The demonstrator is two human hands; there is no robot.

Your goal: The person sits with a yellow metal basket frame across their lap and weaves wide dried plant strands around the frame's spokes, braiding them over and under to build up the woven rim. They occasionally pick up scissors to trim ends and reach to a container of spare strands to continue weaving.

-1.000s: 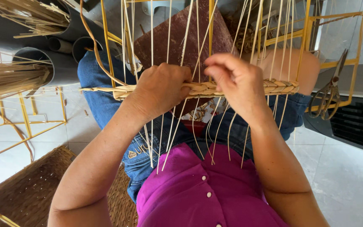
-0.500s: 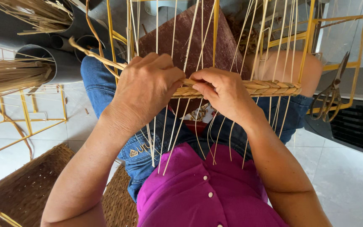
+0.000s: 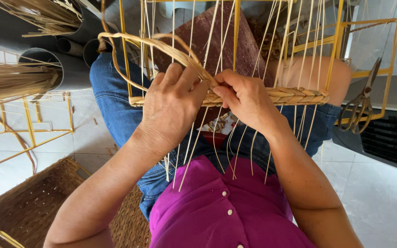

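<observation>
Head view: a yellow metal frame rests across the person's lap, strung with thin pale upright strands that run from its top edge down past the woven band. That braided straw row lies along the frame's lower bar, finished on the right side and open where the hands meet at its middle. The left hand lies over the row with its fingers curled together, pressing the flat straw weaver against the uprights; the weaver loops up and left toward the frame's upper left corner. The right hand sits just beside it, thumb and forefinger pinched on the weaver's working end at the row's edge.

To do this pass well, I judge the pinch should hold close to the last upright so the straw seats tight against the band, while the left hand feeds slack from the loop without kinking it.

Scissors hang at the frame's right edge. A woven basket sits at the lower left, and grey tubes holding straw bundles stand at the upper left
</observation>
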